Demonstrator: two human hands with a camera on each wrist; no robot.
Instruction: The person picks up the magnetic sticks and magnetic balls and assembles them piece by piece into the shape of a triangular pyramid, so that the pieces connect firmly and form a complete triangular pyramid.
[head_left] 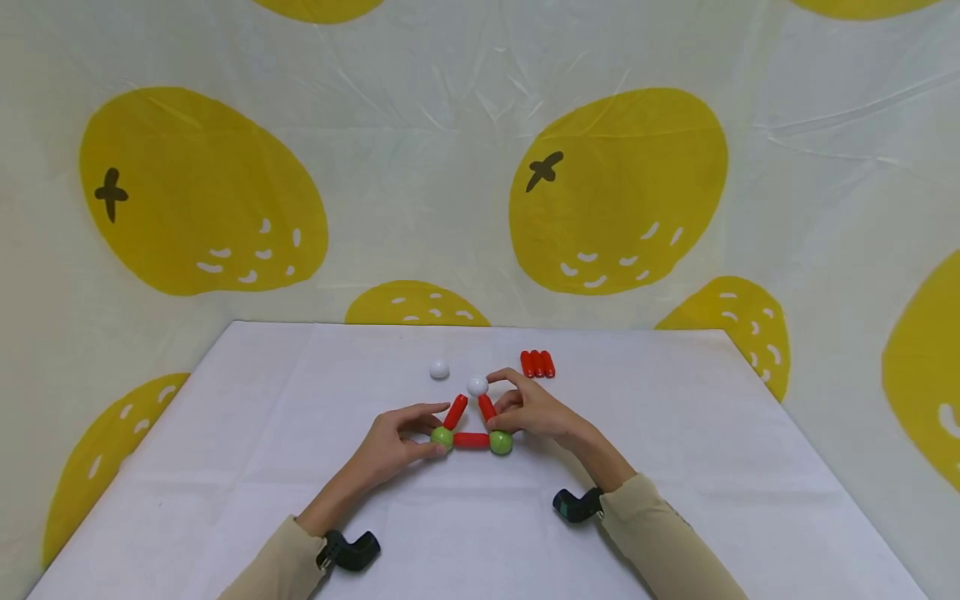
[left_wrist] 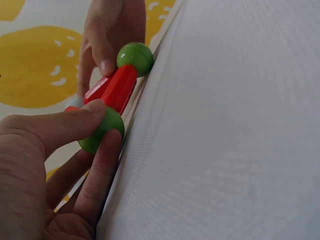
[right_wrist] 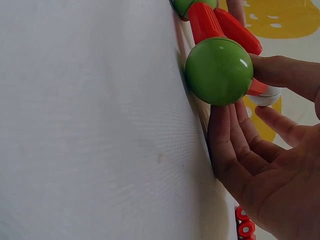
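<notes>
The left hand (head_left: 390,442) pinches the left green ball (head_left: 443,436) between thumb and fingers, its grip pressed together on the ball; the right hand (head_left: 538,409) has its thumb on the right red rod (head_left: 486,407), close by the right green ball (head_left: 501,443), its grip pinching that rod from the sides; its index finger reaches up to the joined white ball (head_left: 477,386), while in the right wrist view its other fingers lie behind the right green ball.

The front red rod (head_left: 471,442) joins the two green balls, which sit near the middle of the desk (head_left: 675,500); the left red rod (head_left: 456,412) and the right one rise away from the person and lean toward each other; the right one carries the joined white ball at its far end; the left one's far end is bare, near that ball but apart from it.

Farther back, the loose white ball (head_left: 439,369) lies to the left; three red rods (head_left: 537,364) lie side by side to the right; a fruit-patterned backdrop (head_left: 420,167) hangs behind.
</notes>
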